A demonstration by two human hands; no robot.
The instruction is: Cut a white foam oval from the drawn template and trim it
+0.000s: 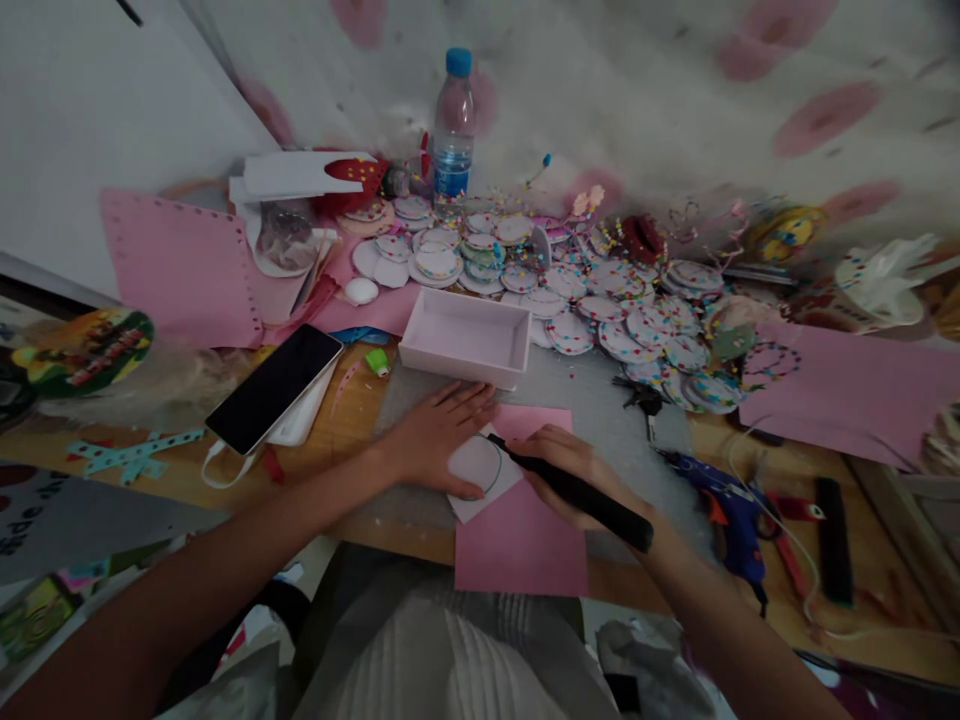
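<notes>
Clasped in the right hand [566,475], a black pen-like tool [589,497] lies with its long axis slanting from near right to far left, its tip at the green outline on a small white paper [484,465], which the left hand [442,435] presses with fingers spread flat, gripping nothing. The paper sits askew on a pink sheet [517,550] that reaches the near edge of the table [420,538]; a pale open box [461,365] stands just beyond the left fingertips, and grey mat [600,400] shows rightward toward a blue glue gun [735,510].
</notes>
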